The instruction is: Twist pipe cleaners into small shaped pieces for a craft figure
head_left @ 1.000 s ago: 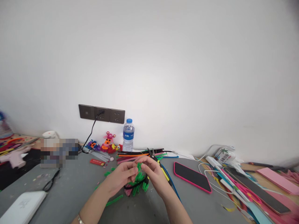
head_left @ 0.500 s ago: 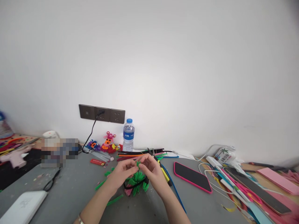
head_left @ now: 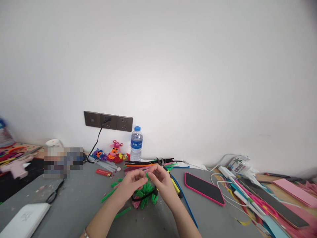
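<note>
Strip of green fuzz (head_left: 147,175) sits pinched in the right hand (head_left: 160,180), on the near side of the bottle (head_left: 136,144); whether the left hand (head_left: 131,183), curled beside it, grips too I cannot tell; gentle fingertip pressure should keep it steady without crushing it

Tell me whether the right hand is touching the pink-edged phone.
Apart: the head view shows grey tabletop between the right hand and the phone.
</note>
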### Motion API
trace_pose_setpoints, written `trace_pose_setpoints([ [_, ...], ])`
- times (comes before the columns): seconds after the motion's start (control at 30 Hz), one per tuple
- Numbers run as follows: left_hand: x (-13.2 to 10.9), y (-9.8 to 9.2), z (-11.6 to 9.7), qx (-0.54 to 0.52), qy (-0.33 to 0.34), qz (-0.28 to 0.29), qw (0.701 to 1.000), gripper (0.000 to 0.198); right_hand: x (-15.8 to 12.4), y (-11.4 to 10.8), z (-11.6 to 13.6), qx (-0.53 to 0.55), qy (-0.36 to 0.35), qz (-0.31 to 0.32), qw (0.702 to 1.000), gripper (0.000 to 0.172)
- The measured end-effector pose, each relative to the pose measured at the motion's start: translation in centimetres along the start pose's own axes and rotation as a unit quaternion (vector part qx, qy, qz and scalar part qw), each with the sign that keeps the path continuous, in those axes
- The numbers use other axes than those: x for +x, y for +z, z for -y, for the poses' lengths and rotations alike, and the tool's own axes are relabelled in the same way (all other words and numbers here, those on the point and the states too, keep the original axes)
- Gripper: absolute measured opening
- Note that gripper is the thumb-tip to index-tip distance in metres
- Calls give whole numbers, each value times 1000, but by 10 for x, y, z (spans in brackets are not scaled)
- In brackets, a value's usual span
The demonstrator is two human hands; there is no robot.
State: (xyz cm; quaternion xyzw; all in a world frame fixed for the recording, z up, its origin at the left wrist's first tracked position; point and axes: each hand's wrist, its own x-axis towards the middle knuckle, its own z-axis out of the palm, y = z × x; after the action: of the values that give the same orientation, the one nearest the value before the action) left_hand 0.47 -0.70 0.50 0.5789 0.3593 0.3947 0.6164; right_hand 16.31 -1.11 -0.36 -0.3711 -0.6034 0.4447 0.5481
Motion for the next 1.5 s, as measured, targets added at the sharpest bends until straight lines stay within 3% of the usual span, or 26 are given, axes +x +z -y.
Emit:
trace_pose_setpoints([
  [0.2, 0, 1, -3, 6, -3, -12, 1000, 35, 0, 1, 0, 13, 21, 18, 1000, 30],
  [0.47, 1, 1, 0, 33, 7, 18, 999, 37, -1, -1, 8, 0, 32, 30, 999, 33],
  [1.0, 3, 0, 2, -35, -10, -59, 998, 41, -3, -1, 8, -29, -11, 27, 999, 19],
  [1.5, -3, -3, 0, -46, -51, 29, 997, 36, -2, -5, 8, -26, -10, 23, 999, 20],
])
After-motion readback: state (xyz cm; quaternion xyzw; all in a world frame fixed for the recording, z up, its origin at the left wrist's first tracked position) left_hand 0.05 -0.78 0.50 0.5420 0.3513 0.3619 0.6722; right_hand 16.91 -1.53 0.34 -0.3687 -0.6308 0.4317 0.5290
